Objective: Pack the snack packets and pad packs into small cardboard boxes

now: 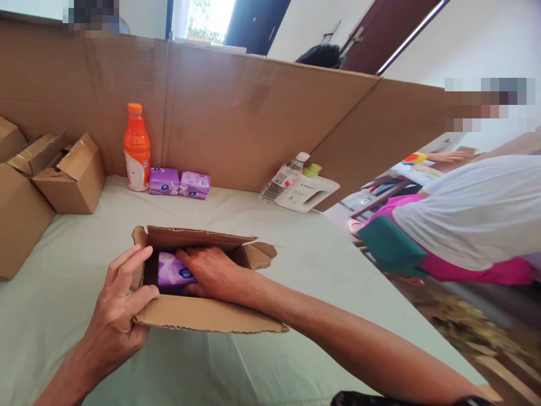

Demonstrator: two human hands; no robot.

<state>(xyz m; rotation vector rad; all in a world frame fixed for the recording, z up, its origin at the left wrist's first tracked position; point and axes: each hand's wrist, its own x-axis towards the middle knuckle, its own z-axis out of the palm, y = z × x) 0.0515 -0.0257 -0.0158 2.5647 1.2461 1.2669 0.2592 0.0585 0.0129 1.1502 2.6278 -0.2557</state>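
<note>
The left grip (120, 310) and right grip (220, 273) are bare, as are the forearms (329, 332); a near-black sleeve (359, 399) shows on the right arm (406, 361).

Bright window (211, 20) at top; white wall (477, 42) beside reddish-brown door (389, 28).

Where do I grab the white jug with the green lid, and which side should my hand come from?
Probably by the handle, reaching in from the picture's right: the white jug has an opening through that side that fingers could likely hook into. The clear bottle stands close by its left side, so coming from there looks awkward.
</note>
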